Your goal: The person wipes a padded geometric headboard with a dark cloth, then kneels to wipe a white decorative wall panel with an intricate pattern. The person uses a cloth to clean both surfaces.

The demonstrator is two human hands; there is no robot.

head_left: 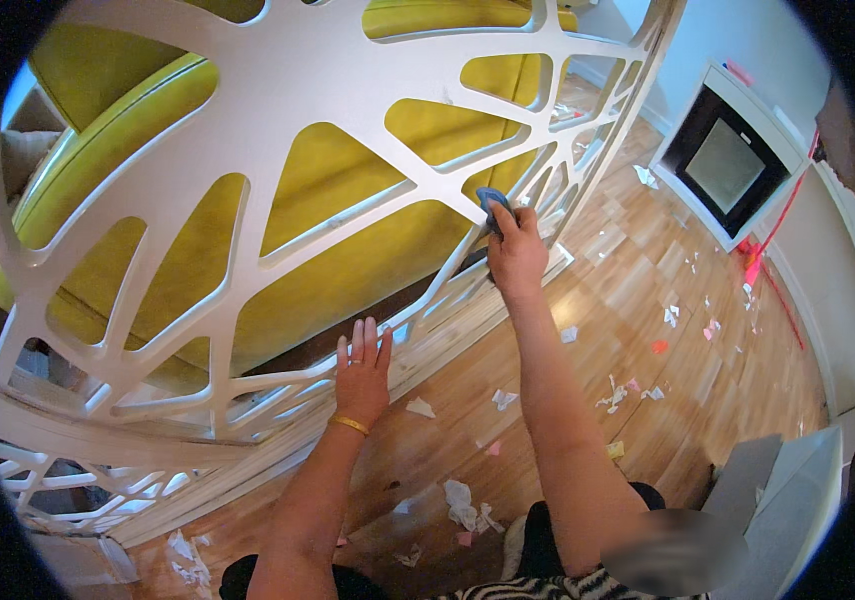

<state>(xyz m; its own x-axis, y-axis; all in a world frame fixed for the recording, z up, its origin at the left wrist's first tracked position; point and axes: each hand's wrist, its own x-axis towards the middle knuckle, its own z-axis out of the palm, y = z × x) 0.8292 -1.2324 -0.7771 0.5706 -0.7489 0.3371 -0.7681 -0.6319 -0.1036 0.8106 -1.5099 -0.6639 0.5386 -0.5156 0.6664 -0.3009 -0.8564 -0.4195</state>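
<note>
A large white lattice panel with irregular cut-out openings spreads across the left and middle. My right hand grips a small blue-grey cloth against one of the panel's struts, right of the middle; part of the cloth is hidden by my fingers. Lower and to the left, my left hand rests with its fingers stretched out on the panel's lower edge. It holds nothing, and a ring and a gold bracelet show on it.
Behind the panel stands a yellow sofa. Paper scraps litter the wooden floor. At the right are a white cabinet with a black-framed front and a red cord. A grey board leans at the lower right.
</note>
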